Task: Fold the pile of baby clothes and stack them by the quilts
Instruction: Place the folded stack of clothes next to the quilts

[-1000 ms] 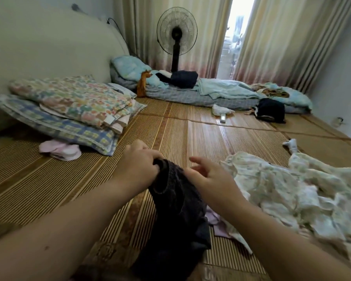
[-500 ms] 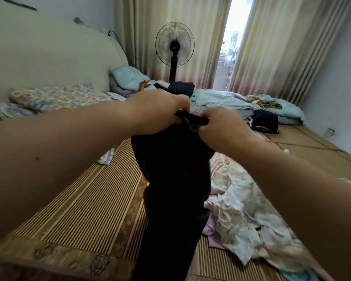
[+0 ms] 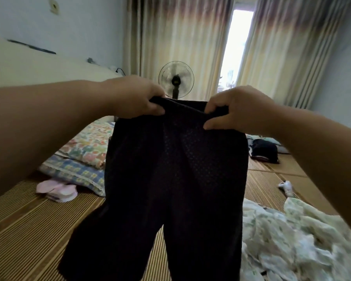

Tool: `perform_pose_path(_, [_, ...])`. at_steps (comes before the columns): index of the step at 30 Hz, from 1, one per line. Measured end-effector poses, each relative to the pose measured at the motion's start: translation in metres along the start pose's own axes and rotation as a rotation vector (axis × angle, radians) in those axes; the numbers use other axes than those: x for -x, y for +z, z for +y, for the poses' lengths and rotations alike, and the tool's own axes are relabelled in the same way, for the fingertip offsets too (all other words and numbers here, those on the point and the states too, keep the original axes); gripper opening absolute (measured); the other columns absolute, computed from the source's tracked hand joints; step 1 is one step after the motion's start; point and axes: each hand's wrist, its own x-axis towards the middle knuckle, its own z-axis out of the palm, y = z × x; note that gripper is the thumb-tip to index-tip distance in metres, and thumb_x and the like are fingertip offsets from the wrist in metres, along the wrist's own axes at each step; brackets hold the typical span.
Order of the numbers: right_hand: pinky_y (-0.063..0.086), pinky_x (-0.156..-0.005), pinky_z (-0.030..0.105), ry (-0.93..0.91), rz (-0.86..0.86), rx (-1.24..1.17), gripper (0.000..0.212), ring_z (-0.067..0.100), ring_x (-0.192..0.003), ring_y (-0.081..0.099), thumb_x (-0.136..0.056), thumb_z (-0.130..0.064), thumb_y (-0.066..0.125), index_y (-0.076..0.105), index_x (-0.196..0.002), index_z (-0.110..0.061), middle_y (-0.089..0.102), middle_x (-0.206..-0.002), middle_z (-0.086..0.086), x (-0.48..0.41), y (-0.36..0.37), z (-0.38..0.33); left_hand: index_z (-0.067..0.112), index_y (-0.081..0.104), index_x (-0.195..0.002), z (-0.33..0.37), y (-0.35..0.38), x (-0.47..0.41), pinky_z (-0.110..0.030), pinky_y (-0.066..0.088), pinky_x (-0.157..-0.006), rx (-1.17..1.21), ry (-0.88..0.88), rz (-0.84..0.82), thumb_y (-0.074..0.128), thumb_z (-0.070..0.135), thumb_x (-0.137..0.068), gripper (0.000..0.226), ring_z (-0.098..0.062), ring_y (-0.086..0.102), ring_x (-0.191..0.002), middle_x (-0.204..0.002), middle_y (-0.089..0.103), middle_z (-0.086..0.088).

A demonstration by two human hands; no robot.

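We hold a pair of dark mesh trousers [image 3: 176, 179] up in the air by the waistband. Our left hand [image 3: 134, 98] and right hand [image 3: 237, 110] each have their fingers [image 3: 214, 107] curled, pinching the band. The legs hang above the woven mat [image 3: 28, 230]. The folded quilts [image 3: 85, 155] lie toward the mat's left edge, and the pile of baby clothes [image 3: 292, 240] toward its right.

No writing, label, brand mark or number could be read anywhere in the view. The dark mesh trousers [image 3: 176, 169] showed only plain fabric, and the quilts [image 3: 89, 147] carried only coloured patterns, with no legible letters.
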Motion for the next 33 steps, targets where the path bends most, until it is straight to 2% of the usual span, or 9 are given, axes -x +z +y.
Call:
perform_pose_path(3, [0.044,-0.056,0.022,0.036,0.070,0.051,0.008,0.004,-0.062,0.056,-0.079,-0.026,0.073,0.067,-0.080,-0.022,0.062,-0.071,-0.007,-0.008,-0.009,0.006,0.036,0.057,-0.088,-0.006,-0.005,0.002,-0.026,0.038,-0.058,0.037,-0.005,-0.012,0.067,0.043,-0.083,0.013,-0.002,0.055,-0.073,-0.078,0.059,0.013])
perform_pose_path(7, [0.034,-0.041,0.008,0.139,0.120,-0.039,0.017,-0.007,-0.046,0.050,-0.078,-0.024,0.075,0.059,-0.070,-0.024,0.055,-0.063,-0.007,-0.017,-0.007,0.013,0.043,0.054,-0.086,-0.009,-0.007,0.004,-0.024,0.038,-0.060,0.076,-0.001,-0.016,0.071,0.042,-0.080,0.018,0.002,0.055,-0.077,-0.079,0.059,0.018])
perform_pose_path(14, [0.039,-0.052,0.023,0.396,0.262,-0.109,0.013,0.015,-0.067,0.054,-0.077,-0.023,0.070,0.065,-0.076,-0.012,0.059,-0.071,0.001,-0.029,0.020,0.009,0.027,0.066,-0.087,0.006,0.004,-0.007,-0.021,0.040,-0.056,0.181,-0.258,-0.007,0.062,0.041,-0.088,0.015,-0.006,0.056,-0.070,-0.079,0.063,0.009])
perform_pose_path(17, [0.055,-0.063,0.034,0.484,0.274,-0.220,0.027,0.024,-0.072,0.064,-0.078,-0.025,0.070,0.069,-0.086,0.001,0.066,-0.078,0.013,-0.035,0.034,-0.005,0.010,0.063,-0.081,0.031,0.010,-0.018,-0.020,0.044,-0.047,0.550,-0.476,-0.038,0.061,0.021,-0.090,0.014,-0.013,0.053,-0.049,-0.064,0.056,-0.003])
perform_pose_path(21, [0.060,-0.077,0.047,0.448,0.304,-0.687,0.029,0.029,-0.080,0.073,-0.077,-0.038,0.077,0.071,-0.074,-0.009,0.073,-0.084,0.016,-0.033,0.044,-0.020,0.009,0.054,-0.079,0.065,0.005,-0.023,-0.018,0.048,-0.044,0.986,-0.569,-0.008,0.049,0.009,-0.093,0.015,-0.010,0.058,-0.042,-0.060,0.057,-0.003])
perform_pose_path(24, [0.059,-0.080,0.041,0.354,0.175,-0.870,0.034,0.024,-0.083,0.074,-0.073,-0.043,0.079,0.072,-0.086,-0.012,0.075,-0.088,0.011,-0.025,0.042,-0.016,0.004,0.053,-0.102,0.073,-0.006,-0.022,-0.024,0.054,-0.050,1.156,-0.554,0.022,0.042,0.013,-0.095,0.016,-0.019,0.069,-0.063,-0.081,0.067,-0.010])
perform_pose_path(28, [0.059,-0.078,0.037,0.372,0.217,-0.737,0.020,0.026,-0.085,0.071,-0.074,-0.008,0.074,0.068,-0.092,-0.013,0.071,-0.085,0.008,-0.020,0.040,-0.003,0.010,0.056,-0.123,0.065,-0.005,-0.017,-0.025,0.050,-0.061,0.887,-0.360,-0.001,0.050,0.022,-0.094,0.032,-0.015,0.068,-0.081,-0.095,0.068,-0.003])
perform_pose_path(31, [0.058,-0.083,0.043,0.352,0.178,-0.829,0.038,0.028,-0.092,0.069,-0.074,0.004,0.066,0.063,-0.103,-0.021,0.068,-0.099,0.010,-0.015,0.038,-0.003,0.028,0.047,-0.135,0.054,-0.002,-0.015,-0.027,0.049,-0.077,0.348,-0.121,-0.011,0.071,0.056,-0.073,0.071,-0.016,0.055,-0.100,-0.117,0.049,0.002])
perform_pose_path(33, [0.059,-0.081,0.043,0.300,0.127,-0.981,0.051,0.030,-0.092,0.070,-0.075,0.009,0.065,0.056,-0.115,-0.023,0.065,-0.106,0.015,-0.011,0.037,-0.003,0.034,0.047,-0.134,0.052,-0.004,-0.014,-0.033,0.049,-0.087,0.234,-0.072,-0.106,0.075,0.061,-0.064,0.080,-0.018,0.056,-0.107,-0.124,0.052,0.002])
